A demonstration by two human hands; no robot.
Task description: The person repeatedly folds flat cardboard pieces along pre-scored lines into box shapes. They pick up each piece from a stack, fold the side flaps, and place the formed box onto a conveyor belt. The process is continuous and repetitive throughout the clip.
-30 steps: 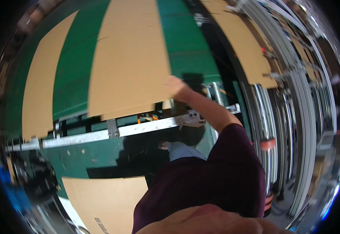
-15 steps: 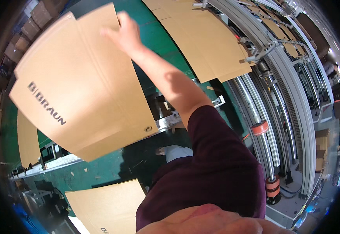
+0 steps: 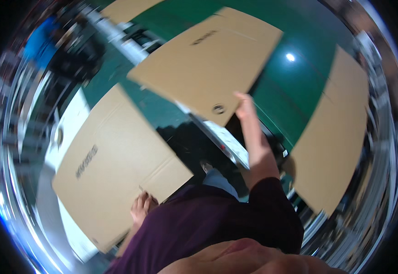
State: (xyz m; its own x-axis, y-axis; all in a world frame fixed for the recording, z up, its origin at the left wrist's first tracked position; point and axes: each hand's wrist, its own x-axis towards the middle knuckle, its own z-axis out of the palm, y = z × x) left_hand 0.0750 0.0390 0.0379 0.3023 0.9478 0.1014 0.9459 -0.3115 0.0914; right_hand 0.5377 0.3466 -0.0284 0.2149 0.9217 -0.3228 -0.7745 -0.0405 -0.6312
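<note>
My right hand (image 3: 246, 108) grips the near right edge of a flat brown cardboard sheet (image 3: 208, 64), close to a round dark mark. That sheet is tilted above the green surface, with dark print near its far side. On my left, a second brown cardboard sheet (image 3: 116, 160) with similar print and crease lines lies over a white surface. At its near edge my left hand (image 3: 140, 208) is closed with curled fingers, beside a small slot in the board. The fingertips under the edge are hidden.
A third cardboard sheet (image 3: 331, 137) rests on the green table (image 3: 295, 86) at the right. A metal rail (image 3: 222, 137) runs between the table and me. Metal machinery (image 3: 386, 150) lines the right rim. A person in blue (image 3: 41, 43) is at far left.
My view has swung left. The sheet in my right hand has come nearer and turned. My left hand, unseen before, now shows at the left sheet, which is more fully in view.
</note>
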